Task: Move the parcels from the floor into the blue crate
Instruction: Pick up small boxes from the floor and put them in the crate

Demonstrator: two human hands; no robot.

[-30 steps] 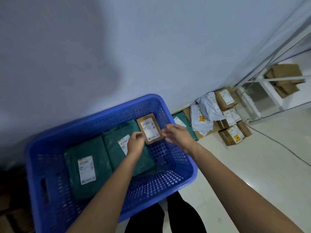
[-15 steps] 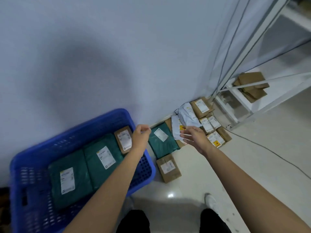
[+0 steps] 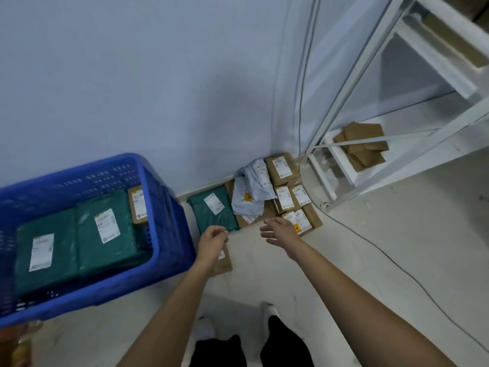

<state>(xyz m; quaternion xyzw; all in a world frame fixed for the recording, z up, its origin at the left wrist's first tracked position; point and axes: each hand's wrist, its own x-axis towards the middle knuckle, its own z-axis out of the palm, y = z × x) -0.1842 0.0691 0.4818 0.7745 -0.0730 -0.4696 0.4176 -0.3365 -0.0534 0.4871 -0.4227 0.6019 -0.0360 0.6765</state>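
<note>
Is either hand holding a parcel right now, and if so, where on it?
Nothing is held: left hand and right hand hover empty above the floor parcels.

Parcels, crates and hands, counted

One blue crate (image 3: 169,234) is seen, with two green parcels (image 3: 105,231) and one brown box (image 3: 137,205) inside. On the floor (image 3: 370,260), one green parcel (image 3: 211,215), about two grey bags (image 3: 251,189) and roughly seven brown boxes (image 3: 281,168) are counted. Two hands (image 3: 280,230) are shown.
</note>
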